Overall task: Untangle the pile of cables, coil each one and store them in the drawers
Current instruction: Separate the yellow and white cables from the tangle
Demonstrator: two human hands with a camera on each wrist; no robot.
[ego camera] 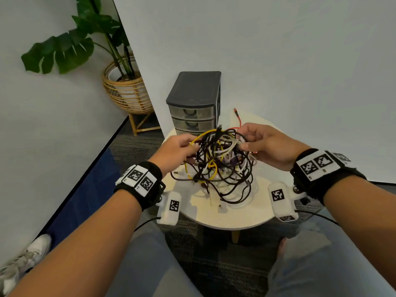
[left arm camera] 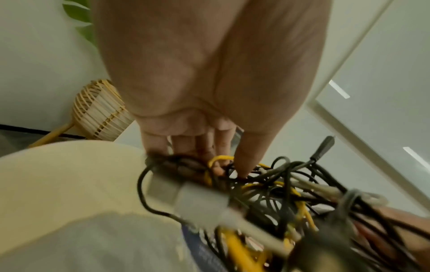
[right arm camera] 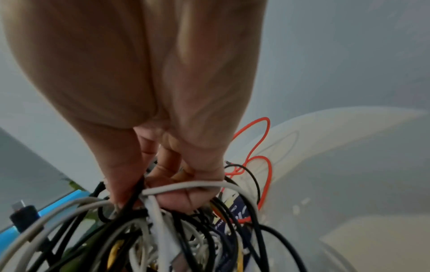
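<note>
A tangled pile of cables [ego camera: 220, 166] in black, white, yellow and purple is lifted above the round white table [ego camera: 235, 217]. My left hand [ego camera: 182, 146] grips its left side, fingers curled into black and yellow strands [left arm camera: 218, 162]. My right hand [ego camera: 255, 142] grips the right side, thumb and fingers closed round white and black cables [right arm camera: 181, 187]. A red cable [ego camera: 237, 118] trails from the pile toward the wall. Behind the pile stands a dark grey drawer unit [ego camera: 195, 103] with translucent drawers, all pushed in.
A potted plant in a wicker basket [ego camera: 126, 91] stands on the floor at the back left. A white wall is close behind the table. My knees are just below the table's near edge. A white shoe [ego camera: 23, 258] is at the lower left.
</note>
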